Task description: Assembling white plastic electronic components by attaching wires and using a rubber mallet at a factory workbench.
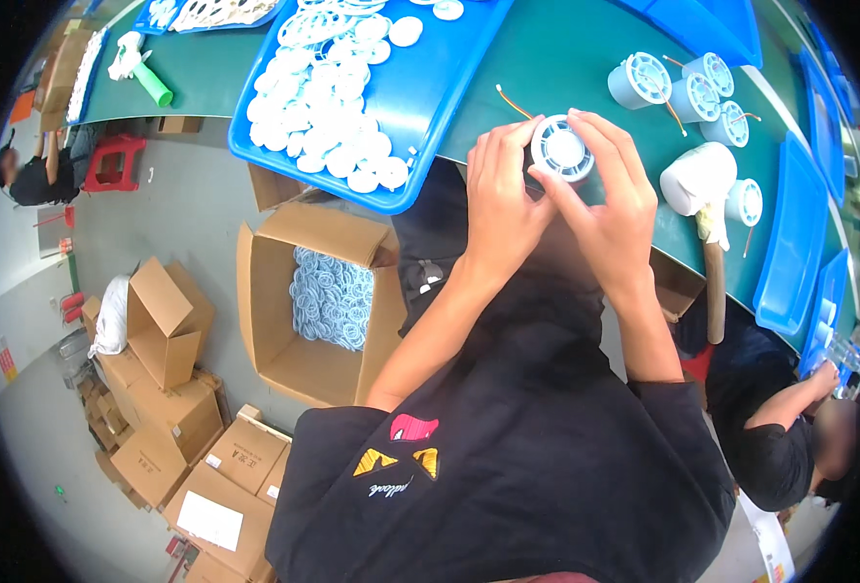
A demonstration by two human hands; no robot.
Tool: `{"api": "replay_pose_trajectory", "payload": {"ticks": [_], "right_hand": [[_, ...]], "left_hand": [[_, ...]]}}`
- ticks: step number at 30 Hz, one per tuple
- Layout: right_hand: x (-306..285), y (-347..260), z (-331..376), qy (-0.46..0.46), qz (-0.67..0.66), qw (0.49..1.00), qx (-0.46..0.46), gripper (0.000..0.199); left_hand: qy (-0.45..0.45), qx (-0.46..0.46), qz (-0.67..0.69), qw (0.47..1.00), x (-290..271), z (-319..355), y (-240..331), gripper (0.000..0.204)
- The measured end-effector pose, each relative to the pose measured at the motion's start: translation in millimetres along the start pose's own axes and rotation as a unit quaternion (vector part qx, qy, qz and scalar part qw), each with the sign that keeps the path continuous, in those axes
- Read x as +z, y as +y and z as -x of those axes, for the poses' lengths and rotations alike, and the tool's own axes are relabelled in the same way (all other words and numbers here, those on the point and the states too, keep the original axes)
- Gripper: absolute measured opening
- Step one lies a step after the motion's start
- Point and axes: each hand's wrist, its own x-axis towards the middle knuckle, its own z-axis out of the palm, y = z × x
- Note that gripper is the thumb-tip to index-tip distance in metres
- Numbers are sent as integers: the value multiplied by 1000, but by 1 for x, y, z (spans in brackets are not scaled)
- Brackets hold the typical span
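Between both hands, over the green table's near edge, is a round white-and-blue plastic housing [561, 149] with a spoked ring on top. My left hand [500, 199] is closed around its left side, and my right hand [617, 199] grips the right side with fingers and thumb. An orange wire [514, 101] sticks out beyond my left fingertips. To the right, several similar light-blue cylindrical housings [640, 81] with wires stand on the table. A mallet [699, 180] with a white head and wooden handle lies near them. Left of my hands, a blue tray [454, 73] holds many white discs.
The green table [537, 58] runs across the top. Below it, an open cardboard box [304, 374] holds light-blue rings. Stacked cartons [226, 496] stand at lower left. Blue bins [794, 238] line the right, where a co-worker [775, 428] sits. A green-handled tool [148, 80] lies far left.
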Motion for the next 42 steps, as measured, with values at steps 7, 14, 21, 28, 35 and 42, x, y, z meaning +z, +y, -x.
{"api": "replay_pose_trajectory", "payload": {"ticks": [7,14,21,28,35,42], "right_hand": [[1,-7,2,1,11,1000,21,58],[6,-12,-1,9,20,1000,21,54],[3,-20,1,-12,-13,996,89,52],[-35,-6,16,51,109,991,52,47],[-97,44,97,116,352,916,155,39],[-113,44,106,59,69,946,311,32]], "left_hand": [[4,11,-14,1000,1,-2,0,65],[6,28,-15,999,0,-3,-3,69],[58,41,12,997,11,9,9,78],[35,-36,63,997,5,7,22,71],[-6,-55,92,994,-9,-8,19,69],[-77,-52,140,986,-22,-17,11,66]]}}
